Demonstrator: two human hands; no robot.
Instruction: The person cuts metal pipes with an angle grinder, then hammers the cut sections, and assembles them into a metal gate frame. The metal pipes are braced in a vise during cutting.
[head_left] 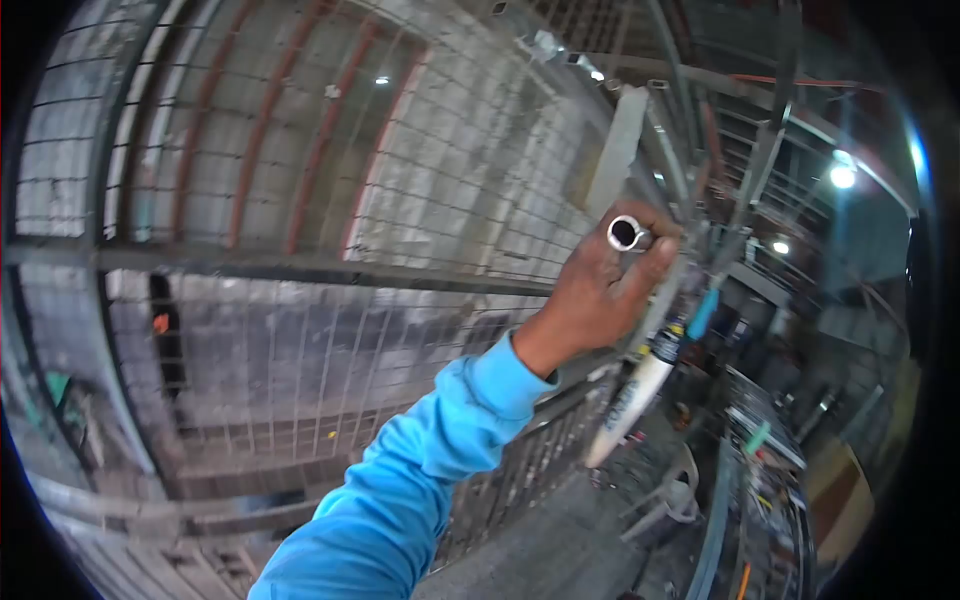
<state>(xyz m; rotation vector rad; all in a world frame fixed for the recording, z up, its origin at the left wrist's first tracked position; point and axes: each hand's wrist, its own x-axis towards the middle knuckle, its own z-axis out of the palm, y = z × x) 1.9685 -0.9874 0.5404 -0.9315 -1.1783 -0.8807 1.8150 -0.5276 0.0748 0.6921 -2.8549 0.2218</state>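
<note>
**A silvery, round-mouthed metal tube (pixel 623 248) sits in the raised left hand (pixel 600 290)**

The tube's open end faces the wearer, and I can't see how far it runs behind the fist. The grip is clamped around it, fingers curled over, thumb alongside. A bright blue long sleeve (pixel 400 490) covers the arm. Just below the hand is a pale, tapering object (pixel 632 405) with a dark band. Leftward stands a wire-mesh panel in a dark metal frame (pixel 300 268); down to the right, a white plastic chair (pixel 680 497) on the grey floor (pixel 520 560).
</note>
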